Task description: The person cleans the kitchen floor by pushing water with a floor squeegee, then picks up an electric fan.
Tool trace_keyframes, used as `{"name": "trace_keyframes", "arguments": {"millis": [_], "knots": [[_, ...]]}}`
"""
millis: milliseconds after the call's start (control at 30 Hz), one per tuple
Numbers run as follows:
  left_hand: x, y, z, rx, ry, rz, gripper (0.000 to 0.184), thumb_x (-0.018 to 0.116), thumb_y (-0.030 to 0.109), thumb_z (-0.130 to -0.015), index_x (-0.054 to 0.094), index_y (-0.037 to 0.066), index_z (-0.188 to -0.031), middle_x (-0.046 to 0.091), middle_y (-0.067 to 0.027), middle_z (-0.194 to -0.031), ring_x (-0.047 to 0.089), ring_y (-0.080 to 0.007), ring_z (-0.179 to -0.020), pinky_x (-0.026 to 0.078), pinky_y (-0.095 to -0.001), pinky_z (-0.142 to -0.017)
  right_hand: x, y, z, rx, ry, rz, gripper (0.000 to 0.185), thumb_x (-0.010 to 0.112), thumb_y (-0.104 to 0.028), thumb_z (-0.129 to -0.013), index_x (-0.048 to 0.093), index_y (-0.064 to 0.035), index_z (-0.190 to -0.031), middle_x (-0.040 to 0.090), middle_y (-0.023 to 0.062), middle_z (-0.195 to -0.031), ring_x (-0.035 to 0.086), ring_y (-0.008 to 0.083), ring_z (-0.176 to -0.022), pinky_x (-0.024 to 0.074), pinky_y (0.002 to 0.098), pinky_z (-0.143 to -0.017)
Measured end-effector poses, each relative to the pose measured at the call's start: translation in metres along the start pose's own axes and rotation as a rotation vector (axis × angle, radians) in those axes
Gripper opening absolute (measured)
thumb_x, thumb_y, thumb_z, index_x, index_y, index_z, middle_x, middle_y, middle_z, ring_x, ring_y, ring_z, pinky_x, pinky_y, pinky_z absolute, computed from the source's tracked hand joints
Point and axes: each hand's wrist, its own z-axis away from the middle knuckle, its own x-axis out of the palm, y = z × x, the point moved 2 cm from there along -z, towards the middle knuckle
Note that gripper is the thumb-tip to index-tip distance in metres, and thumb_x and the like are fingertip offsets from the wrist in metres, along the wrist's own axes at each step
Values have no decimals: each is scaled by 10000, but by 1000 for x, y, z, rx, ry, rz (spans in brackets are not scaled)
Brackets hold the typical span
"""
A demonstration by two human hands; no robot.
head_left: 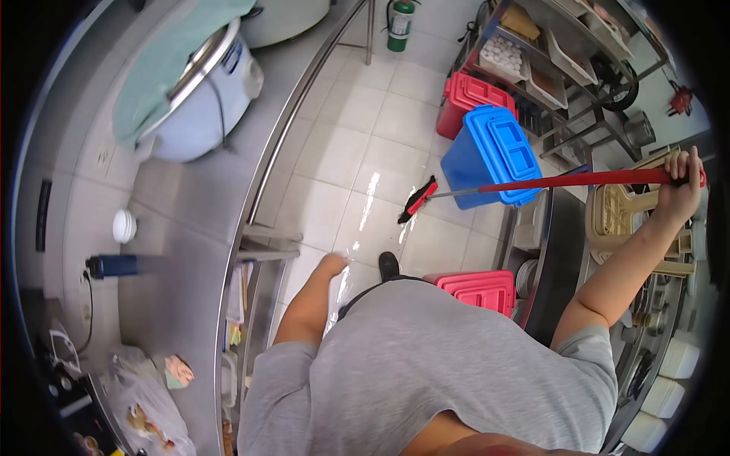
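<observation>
A broom with a red handle (578, 181) slants across the right half of the view. My right hand (682, 175) is wrapped round the upper end of that handle. The black-bristled broom head (418, 199) rests on the tiled floor beside the blue lidded bin (487, 159). My left hand (332, 264) hangs low over the floor near the steel counter, away from the broom; its fingers are too unclear to make out. A black shoe (388, 265) shows just ahead of my body.
A steel counter (182, 228) with a large covered pot (205, 99) runs along the left. Red bins (475, 95) stand behind the blue one and close by my right. Loaded shelves (544, 61) and a fire extinguisher (399, 25) are at the back. Wet-looking streaks shine on the floor.
</observation>
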Motion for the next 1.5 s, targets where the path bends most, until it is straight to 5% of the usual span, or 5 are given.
{"name": "trace_keyframes", "arguments": {"millis": [300,867,1033,1167,1500], "knots": [[5,-116,113,-1025,-140,769,343,597,357,-796,672,31,-873,650,-180,-981,617,-342,-931,485,-434,-799,83,49,-100,-173,-110,-140,108,501,-64,-827,494,-16,-730,337,14,-599,324,136,-529,301,274,-578],[-607,185,-332,699,946,732,625,734,249,-732,455,47,-1253,461,-223,-1281,474,-337,-1171,381,-394,-995,310,277,-192,-252,-1381,-18,141,715,-15,-649,584,-43,-695,530,68,-606,525,226,-535,400,359,-471],[-601,149,-552,422,296,1333,271,706,279,-781,576,61,-876,635,-152,-908,616,-274,-835,492,-357,-792,261,444,-228,-47,-1440,302,177,738,-34,-661,562,-17,-650,552,78,-645,550,262,-636,441,339,-632],[-628,177,-644,520,936,608,236,712,238,-752,552,77,-816,616,-92,-735,599,-257,-726,483,-348,-672,217,488,-294,-60,-1239,222,182,766,-72,-679,591,-22,-680,600,81,-676,585,228,-652,456,334,-674],[-732,322,-499,288,738,1019,426,708,425,-783,642,5,-757,481,39,-591,417,-66,-569,353,-243,-516,120,439,-488,-238,-672,198,166,662,-101,-758,532,-28,-684,565,97,-666,562,216,-614,480,352,-653]]}}
